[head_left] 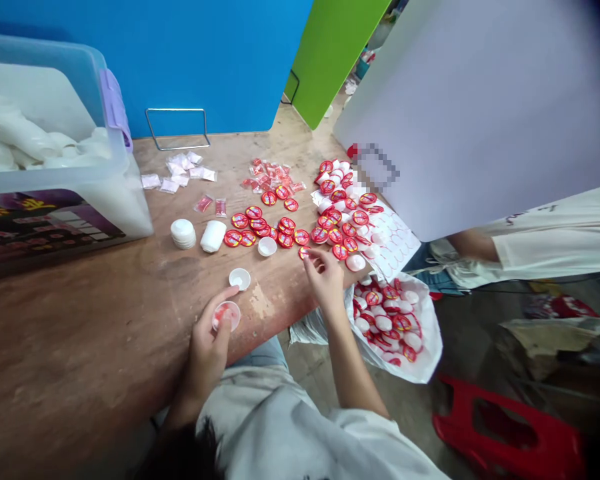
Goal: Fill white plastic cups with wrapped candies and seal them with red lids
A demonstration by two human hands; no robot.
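Near the table's front edge, my left hand (209, 340) grips a small plastic cup (233, 313) with something reddish inside. Just beyond its fingertips stands another small white cup (239, 279). My right hand (326, 278) pinches a round red printed lid (304, 253) at the edge of the loose lids. More red lids (257, 224) lie scattered across the table's middle, with a third white cup (267, 247) among them. Two stacks of white cups, one upright (183, 234) and one on its side (213, 237), are to the left.
Red sachets (270, 177) and pale sachets (180, 172) lie farther back. A clear bin (55, 175) of white cups stands left. Lidded cups (337, 200) crowd the right side; a white bag (425, 363) of them hangs below. Another person's arm (475, 247) shows beyond a panel.
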